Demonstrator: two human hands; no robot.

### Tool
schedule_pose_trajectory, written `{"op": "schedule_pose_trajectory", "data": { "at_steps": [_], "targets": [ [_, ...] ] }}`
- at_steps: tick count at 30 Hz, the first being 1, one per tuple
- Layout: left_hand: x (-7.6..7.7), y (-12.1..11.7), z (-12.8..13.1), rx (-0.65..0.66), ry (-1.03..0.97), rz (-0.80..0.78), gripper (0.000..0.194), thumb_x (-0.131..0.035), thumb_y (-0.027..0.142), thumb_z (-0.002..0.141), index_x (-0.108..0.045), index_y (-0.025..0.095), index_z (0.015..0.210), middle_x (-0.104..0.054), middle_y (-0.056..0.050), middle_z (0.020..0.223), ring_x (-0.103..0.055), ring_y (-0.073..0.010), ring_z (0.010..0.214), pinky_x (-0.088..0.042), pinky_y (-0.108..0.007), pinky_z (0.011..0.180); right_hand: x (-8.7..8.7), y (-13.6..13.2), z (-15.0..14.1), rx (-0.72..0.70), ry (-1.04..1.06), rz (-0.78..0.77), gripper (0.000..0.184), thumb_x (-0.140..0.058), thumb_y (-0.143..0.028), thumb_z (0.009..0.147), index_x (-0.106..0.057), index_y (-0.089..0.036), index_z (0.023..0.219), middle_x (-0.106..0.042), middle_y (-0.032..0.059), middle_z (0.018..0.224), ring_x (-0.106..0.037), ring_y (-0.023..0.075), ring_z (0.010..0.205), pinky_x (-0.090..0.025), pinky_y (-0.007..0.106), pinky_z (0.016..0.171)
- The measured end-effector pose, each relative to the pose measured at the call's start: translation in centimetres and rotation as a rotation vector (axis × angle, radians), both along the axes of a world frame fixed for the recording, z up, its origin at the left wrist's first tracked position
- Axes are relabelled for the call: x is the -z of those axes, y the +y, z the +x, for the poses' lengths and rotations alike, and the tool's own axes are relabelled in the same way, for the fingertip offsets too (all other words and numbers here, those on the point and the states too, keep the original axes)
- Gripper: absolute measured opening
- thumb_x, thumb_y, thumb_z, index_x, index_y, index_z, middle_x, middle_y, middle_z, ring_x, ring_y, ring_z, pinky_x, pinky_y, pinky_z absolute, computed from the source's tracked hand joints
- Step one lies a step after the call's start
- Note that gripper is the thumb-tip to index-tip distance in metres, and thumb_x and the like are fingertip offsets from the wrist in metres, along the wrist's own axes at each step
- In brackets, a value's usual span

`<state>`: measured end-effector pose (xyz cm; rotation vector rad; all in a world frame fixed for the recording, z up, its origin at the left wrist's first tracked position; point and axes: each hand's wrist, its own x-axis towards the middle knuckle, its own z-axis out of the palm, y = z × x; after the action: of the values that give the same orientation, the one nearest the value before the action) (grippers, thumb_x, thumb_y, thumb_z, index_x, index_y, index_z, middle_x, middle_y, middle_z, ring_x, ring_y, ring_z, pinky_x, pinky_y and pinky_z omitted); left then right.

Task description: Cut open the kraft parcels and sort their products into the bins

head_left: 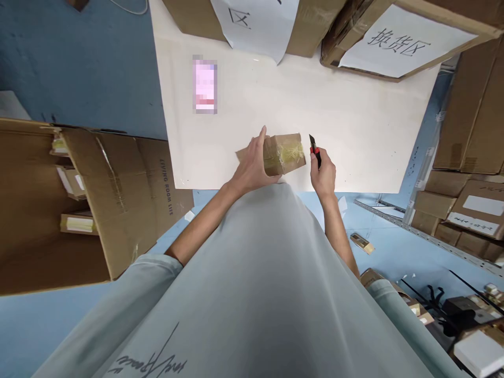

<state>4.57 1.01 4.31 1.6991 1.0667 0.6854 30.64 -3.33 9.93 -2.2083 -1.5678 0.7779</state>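
Observation:
A small cardboard box with clear, yellowish tape over its side rests at the front of the white table. My left hand is wrapped round the box's left end, thumb and fingers on opposite sides. A brown cardboard flap pokes out to the left behind that hand. To the right of the box, and apart from it, my right hand grips a red and black utility knife. Its dark blade is out and points up and away from me.
A phone, blurred, lies at the table's back left. Two labelled cartons stand along the far edge. Left of the table is a large open carton with small boxes inside. Stacked boxes fill a shelf on the right.

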Motion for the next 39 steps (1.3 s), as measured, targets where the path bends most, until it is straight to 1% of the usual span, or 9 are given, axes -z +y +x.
{"op": "schedule_pose_trajectory", "data": {
  "at_steps": [2,4,7,11,17,24,29,34,39],
  "targets": [
    [-0.6,0.4,0.0,0.007,0.05,0.019,0.126,-0.09,0.071,0.088,-0.017,0.033,0.184,-0.044,-0.017,0.177,-0.035,-0.0502,0.17,-0.017,-0.075,0.144,-0.2,-0.1,-0.5,0.007,0.033,-0.041,0.048,-0.034,-0.056,0.119,-0.067,-0.027,0.137,-0.082,0.0121,0.121,-0.076,0.0278,0.104,-0.058,0.039,0.095],
    [-0.1,0.6,0.3,0.021,0.093,0.015,0.112,-0.09,0.07,0.087,-0.035,0.032,0.177,-0.046,-0.016,0.177,-0.034,-0.0522,0.17,-0.01,-0.077,0.145,-0.3,-0.4,-1.2,0.008,0.07,-0.09,0.05,-0.033,-0.058,0.12,-0.066,-0.026,0.14,-0.084,0.0115,0.116,-0.078,0.0281,0.102,-0.059,0.04,0.094],
    [2.1,0.6,0.8,0.017,0.128,-0.017,0.097,-0.093,0.068,0.083,-0.055,0.03,0.164,-0.052,-0.017,0.172,-0.038,-0.0536,0.167,-0.008,-0.078,0.145,0.0,-0.9,-2.2,-0.018,0.103,-0.182,0.053,-0.036,-0.061,0.119,-0.066,-0.026,0.145,-0.084,0.0093,0.107,-0.08,0.0283,0.099,-0.061,0.039,0.092],
    [4.9,0.1,0.6,0.014,0.147,-0.053,0.086,-0.087,0.079,0.084,-0.065,0.034,0.154,-0.055,-0.016,0.173,-0.04,-0.0496,0.169,-0.012,-0.079,0.144,0.6,-1.6,-3.3,-0.09,0.132,-0.311,0.054,-0.042,-0.059,0.119,-0.065,-0.026,0.154,-0.086,0.0082,0.106,-0.081,0.0281,0.096,-0.063,0.04,0.092],
    [5.8,-0.1,0.3,-0.055,0.146,-0.046,0.071,-0.064,0.088,0.098,-0.07,0.04,0.149,-0.056,-0.011,0.174,-0.041,-0.0425,0.172,-0.018,-0.078,0.143,1.3,-1.1,-4.5,-0.181,0.083,-0.406,0.056,-0.046,-0.048,0.119,-0.06,-0.023,0.167,-0.087,0.0122,0.121,-0.082,0.0321,0.107,-0.062,0.045,0.1],
    [5.7,-0.1,0.4,-0.055,0.16,-0.042,0.075,-0.066,0.09,0.095,-0.069,0.04,0.152,-0.059,-0.011,0.173,-0.038,-0.0417,0.173,-0.015,-0.078,0.143,2.0,1.0,-4.9,-0.267,0.026,-0.429,0.06,-0.042,-0.053,0.12,-0.06,-0.023,0.169,-0.086,0.0131,0.118,-0.079,0.0356,0.11,-0.061,0.044,0.096],
    [5.7,-0.2,0.5,-0.082,0.132,-0.049,0.073,-0.068,0.087,0.096,-0.07,0.039,0.15,-0.059,-0.012,0.173,-0.038,-0.0418,0.174,-0.013,-0.077,0.144,0.9,1.5,-5.4,-0.324,-0.027,-0.477,0.059,-0.037,-0.048,0.122,-0.058,-0.021,0.17,-0.084,0.0157,0.125,-0.077,0.0365,0.114,-0.06,0.045,0.099],
    [5.6,-0.3,0.7,-0.101,0.116,-0.05,0.073,-0.064,0.087,0.099,-0.07,0.036,0.15,-0.059,-0.012,0.173,-0.039,-0.0421,0.173,-0.013,-0.077,0.144,0.3,2.0,-6.9,-0.316,-0.1,-0.543,0.063,-0.033,-0.054,0.123,-0.052,-0.018,0.171,-0.082,0.0204,0.121,-0.077,0.0383,0.113,-0.059,0.048,0.099],
    [5.8,-0.4,0.8,-0.101,0.131,-0.043,0.071,-0.062,0.086,0.1,-0.07,0.036,0.15,-0.059,-0.012,0.173,-0.038,-0.0408,0.174,-0.013,-0.076,0.145,0.0,2.0,-8.2,-0.326,-0.153,-0.59,0.055,-0.031,-0.04,0.122,-0.056,-0.015,0.164,-0.08,0.023,0.118,-0.078,0.0384,0.112,-0.059,0.049,0.095]
  ]
}}
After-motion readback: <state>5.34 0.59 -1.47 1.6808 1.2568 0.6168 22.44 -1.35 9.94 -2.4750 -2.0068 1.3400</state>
